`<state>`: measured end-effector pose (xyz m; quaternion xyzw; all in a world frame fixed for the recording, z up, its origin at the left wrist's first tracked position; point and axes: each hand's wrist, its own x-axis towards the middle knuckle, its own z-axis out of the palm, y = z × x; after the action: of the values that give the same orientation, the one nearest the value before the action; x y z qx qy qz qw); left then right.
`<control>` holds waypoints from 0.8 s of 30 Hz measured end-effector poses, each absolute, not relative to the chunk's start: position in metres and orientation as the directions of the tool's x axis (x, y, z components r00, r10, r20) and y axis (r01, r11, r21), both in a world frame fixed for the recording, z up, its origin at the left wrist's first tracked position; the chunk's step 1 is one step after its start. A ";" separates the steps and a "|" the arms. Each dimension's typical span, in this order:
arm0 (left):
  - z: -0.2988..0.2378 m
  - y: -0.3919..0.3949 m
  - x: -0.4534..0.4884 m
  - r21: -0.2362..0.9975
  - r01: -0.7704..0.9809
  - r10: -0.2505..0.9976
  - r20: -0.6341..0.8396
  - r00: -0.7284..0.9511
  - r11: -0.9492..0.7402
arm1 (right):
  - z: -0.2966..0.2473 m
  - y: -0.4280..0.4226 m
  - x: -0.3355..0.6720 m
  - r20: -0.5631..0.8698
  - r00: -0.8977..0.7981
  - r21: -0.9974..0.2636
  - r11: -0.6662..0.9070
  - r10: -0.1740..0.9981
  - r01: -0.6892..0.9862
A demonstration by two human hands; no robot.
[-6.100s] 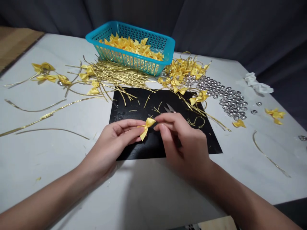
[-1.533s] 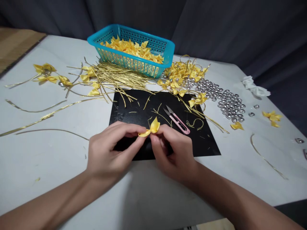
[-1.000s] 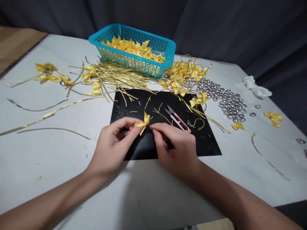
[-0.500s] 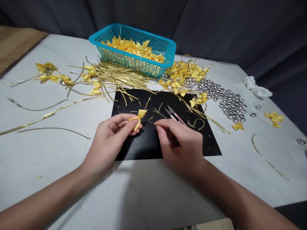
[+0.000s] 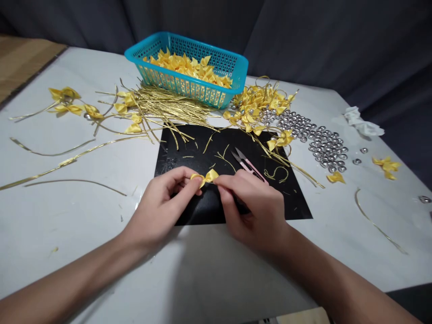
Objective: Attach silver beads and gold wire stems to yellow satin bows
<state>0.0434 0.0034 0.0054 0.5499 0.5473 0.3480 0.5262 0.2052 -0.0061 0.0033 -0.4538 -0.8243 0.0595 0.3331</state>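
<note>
A small yellow ribbon bow (image 5: 206, 177) is pinched between both hands over the black mat (image 5: 297, 202). My left hand (image 5: 162, 207) grips its left loop with thumb and fingers closed. My right hand (image 5: 256, 207) pinches its right side, fingers curled. Pink thread snips (image 5: 248, 165) lie on the mat just beyond my right hand.
A teal basket (image 5: 189, 85) of yellow bows stands at the back. Gold wire strands (image 5: 162, 108) spread in front of it, with several tied bows (image 5: 259, 103) to its right. Silver beads (image 5: 317, 137) lie at the right, white tissue (image 5: 362, 123) beyond. Loose wires (image 5: 50, 155) and bows (image 5: 67, 101) lie left.
My hands had drawn apart, the left one alone holding the bow. Now the right hand has come back and pinches the bow again, nearer the mat's front.
</note>
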 end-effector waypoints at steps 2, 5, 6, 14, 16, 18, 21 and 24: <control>0.006 0.004 0.044 0.959 0.239 0.968 -0.193 0.163 0.151 | 0.003 -0.006 0.205 0.494 -0.364 -0.394 0.576 0.790 0.716; 0.007 0.004 0.044 0.957 0.249 0.967 -0.190 0.166 0.146 | 0.003 -0.006 0.206 0.491 -0.369 -0.393 0.579 0.789 0.715; 0.007 0.003 0.044 0.957 0.250 0.968 -0.189 0.168 0.143 | 0.002 -0.006 0.206 0.488 -0.372 -0.392 0.579 0.789 0.714; 0.006 0.004 0.043 0.958 0.261 0.969 -0.172 0.180 0.121 | 0.001 -0.007 0.205 0.464 -0.390 -0.343 0.567 0.795 0.749; 0.005 0.005 0.043 0.958 0.264 0.969 -0.166 0.182 0.115 | 0.002 -0.008 0.204 0.428 -0.400 -0.324 0.551 0.810 0.769; 0.004 0.004 0.042 0.958 0.266 0.969 -0.163 0.185 0.110 | 0.002 -0.010 0.203 0.389 -0.404 -0.302 0.528 0.828 0.793; 0.004 0.003 0.042 0.957 0.277 0.970 -0.144 0.195 0.086 | 0.001 -0.012 0.200 0.372 -0.398 -0.293 0.513 0.839 0.807; 0.005 0.002 0.043 0.958 0.280 0.976 -0.118 0.183 0.063 | -0.002 -0.014 0.196 0.387 -0.361 -0.346 0.496 0.849 0.797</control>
<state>0.0433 0.0019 0.0053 0.5877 0.5344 0.3507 0.4961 0.1961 -0.0137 -0.0015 -0.4996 -0.8233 0.0493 0.2647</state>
